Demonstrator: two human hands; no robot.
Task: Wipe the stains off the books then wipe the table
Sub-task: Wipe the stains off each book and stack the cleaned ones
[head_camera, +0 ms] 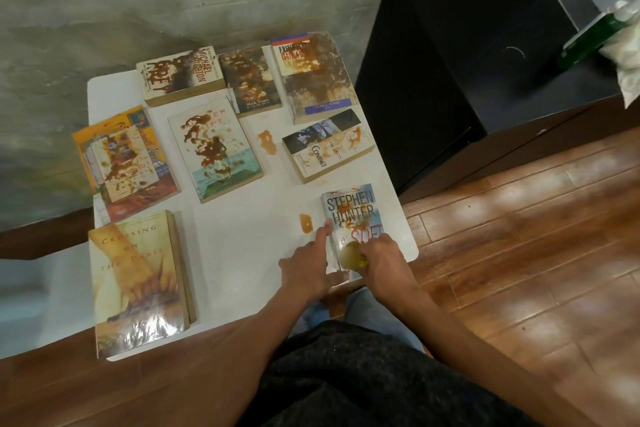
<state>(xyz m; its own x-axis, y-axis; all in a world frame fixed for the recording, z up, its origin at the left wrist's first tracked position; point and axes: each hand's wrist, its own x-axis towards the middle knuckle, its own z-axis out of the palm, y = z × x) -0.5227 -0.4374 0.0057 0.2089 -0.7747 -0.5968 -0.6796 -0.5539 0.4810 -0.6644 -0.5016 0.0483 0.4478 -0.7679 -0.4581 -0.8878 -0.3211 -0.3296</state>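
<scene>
Fingers [375, 248] gripping yellowish cloth [353, 258], book [351, 215] title half-hidden

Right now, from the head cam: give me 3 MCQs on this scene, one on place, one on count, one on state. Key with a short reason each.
1. Where does the Stephen Hunter book lie on the white table?
A. far left corner
B. near right corner
C. centre

2. How many books lie on the table?
A. five
B. eight
C. eleven

3. What is the right hand doing?
A. hanging idle off the table
B. pressing a yellowish cloth onto the Stephen Hunter book
C. lifting the green bottle

Key:
1. B: it sits by the table's near right edge, next to the wooden floor.
2. B: three in the far row, three in the middle, two nearest the person.
3. B: its fingers curl round the cloth on the cover's lower part, while the left hand lies beside the book with the forefinger stretched out.
</scene>
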